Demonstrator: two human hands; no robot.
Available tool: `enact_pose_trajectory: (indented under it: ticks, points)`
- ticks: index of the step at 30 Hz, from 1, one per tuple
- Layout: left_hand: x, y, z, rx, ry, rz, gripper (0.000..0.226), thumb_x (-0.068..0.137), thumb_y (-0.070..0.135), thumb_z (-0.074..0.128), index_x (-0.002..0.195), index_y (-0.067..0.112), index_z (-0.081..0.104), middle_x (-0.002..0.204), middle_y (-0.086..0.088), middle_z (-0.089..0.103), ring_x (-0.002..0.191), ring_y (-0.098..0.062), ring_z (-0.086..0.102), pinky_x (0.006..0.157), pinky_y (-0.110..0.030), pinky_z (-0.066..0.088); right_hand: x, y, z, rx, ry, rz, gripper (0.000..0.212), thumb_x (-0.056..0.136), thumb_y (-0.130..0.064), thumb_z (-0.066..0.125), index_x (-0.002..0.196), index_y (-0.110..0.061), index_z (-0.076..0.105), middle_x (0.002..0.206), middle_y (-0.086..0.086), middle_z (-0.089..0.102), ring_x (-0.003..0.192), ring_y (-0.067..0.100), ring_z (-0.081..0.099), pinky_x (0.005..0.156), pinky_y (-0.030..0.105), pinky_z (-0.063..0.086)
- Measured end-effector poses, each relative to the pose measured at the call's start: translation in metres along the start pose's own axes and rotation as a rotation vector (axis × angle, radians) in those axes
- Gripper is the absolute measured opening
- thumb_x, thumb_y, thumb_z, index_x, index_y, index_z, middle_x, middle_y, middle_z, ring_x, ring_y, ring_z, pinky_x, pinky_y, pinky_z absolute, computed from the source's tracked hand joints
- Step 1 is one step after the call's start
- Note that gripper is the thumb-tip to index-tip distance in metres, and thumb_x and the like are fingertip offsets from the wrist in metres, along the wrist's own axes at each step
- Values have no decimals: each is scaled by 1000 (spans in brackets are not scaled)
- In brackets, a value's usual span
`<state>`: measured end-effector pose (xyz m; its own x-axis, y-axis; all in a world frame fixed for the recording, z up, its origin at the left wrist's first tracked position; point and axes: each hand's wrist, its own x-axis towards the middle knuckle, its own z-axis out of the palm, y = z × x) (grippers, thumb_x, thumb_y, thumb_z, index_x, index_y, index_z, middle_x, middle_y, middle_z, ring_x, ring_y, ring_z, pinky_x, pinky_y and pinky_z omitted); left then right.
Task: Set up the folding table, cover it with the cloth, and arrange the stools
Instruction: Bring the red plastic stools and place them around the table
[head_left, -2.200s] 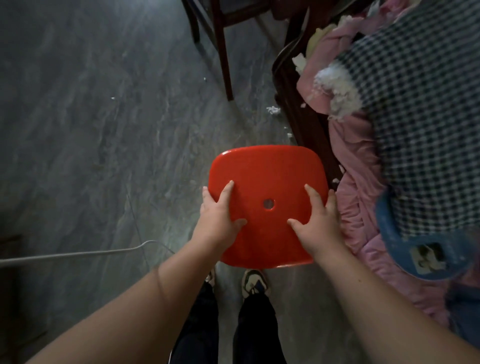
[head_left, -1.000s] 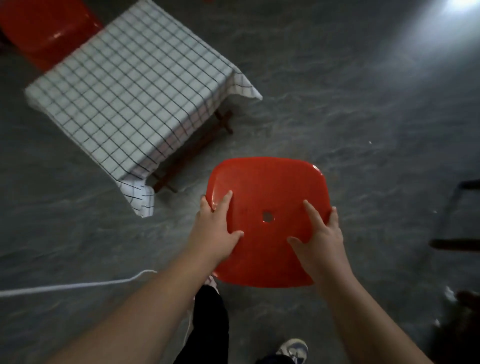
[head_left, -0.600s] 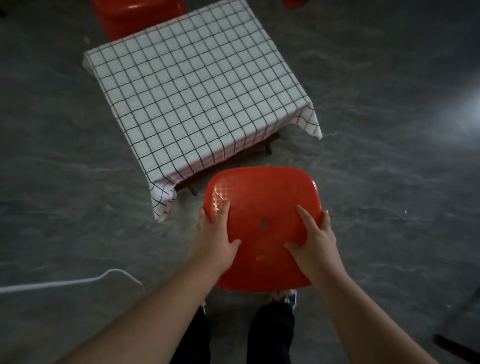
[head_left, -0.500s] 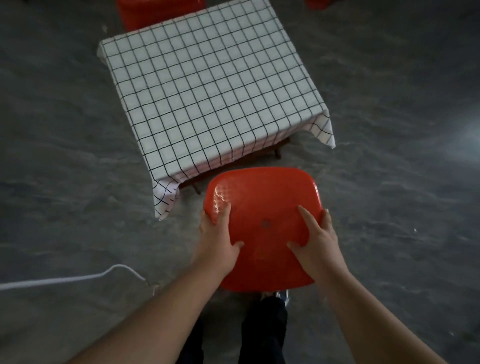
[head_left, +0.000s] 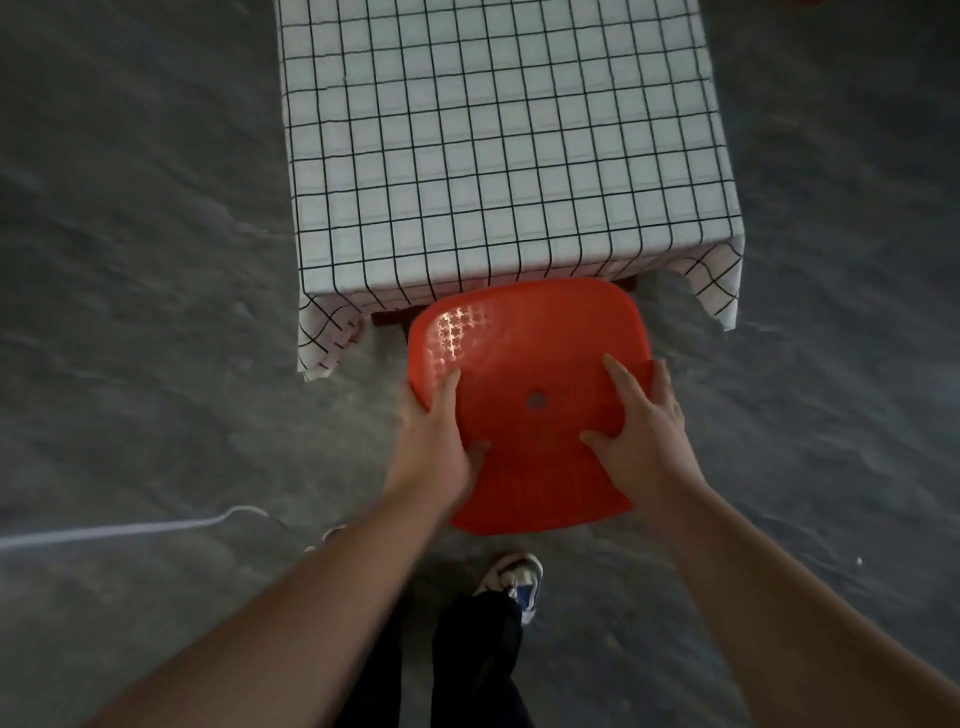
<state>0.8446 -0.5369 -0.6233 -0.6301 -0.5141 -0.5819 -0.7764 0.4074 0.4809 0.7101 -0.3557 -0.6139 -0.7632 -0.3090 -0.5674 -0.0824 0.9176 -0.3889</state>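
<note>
I hold a red plastic stool (head_left: 530, 364) by its seat, which has a small round hole in the middle. My left hand (head_left: 436, 441) grips the seat's left edge, thumb on top. My right hand (head_left: 641, 431) grips the right edge, fingers spread over the top. The stool's far edge overlaps the near side of the low table, which is covered by a white cloth with a black grid (head_left: 498, 140). A dark table leg (head_left: 395, 316) shows under the cloth's hem.
Grey stone-patterned floor (head_left: 145, 312) lies all around. A white cable (head_left: 130, 530) runs across the floor at the left. My legs and one shoe (head_left: 514, 577) are below the stool. A scrap of red (head_left: 810, 2) shows at the top right edge.
I have turned from the bed and walked to the table carrying the stool. The table has come closer and squared up; the stool's far edge now overlaps its near side. The grip is unchanged.
</note>
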Motion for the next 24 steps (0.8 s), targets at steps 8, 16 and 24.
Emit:
enact_pose_trajectory:
  ticks: [8, 16, 24]
  points:
    - [-2, 1, 1, 23, -49, -48, 92, 90, 27, 69, 150, 49, 2, 163, -7, -18, 149, -39, 16, 111, -52, 36, 1, 0, 3, -60, -48, 29, 92, 89, -32, 69, 150, -55, 4, 164, 1, -17, 152, 34, -4, 118, 58, 24]
    - [-50, 44, -84, 131, 26, 88, 81, 86, 18, 64, 152, 31, 19, 159, -9, 23, 146, -30, 27, 112, -52, 39, -83, -46, -62, -85, 26, -25, 82, 93, -28, 59, 154, -40, 7, 166, -5, -6, 152, 24, -7, 121, 55, 19]
    - [-190, 128, -214, 436, 93, 465, 75, 87, 52, 41, 153, 22, 22, 157, -9, 35, 146, -32, 26, 118, -53, 27, -261, -124, -203, -100, 167, -101, 79, 94, -30, 56, 157, -32, 8, 167, -2, -3, 152, 21, -11, 123, 51, 12]
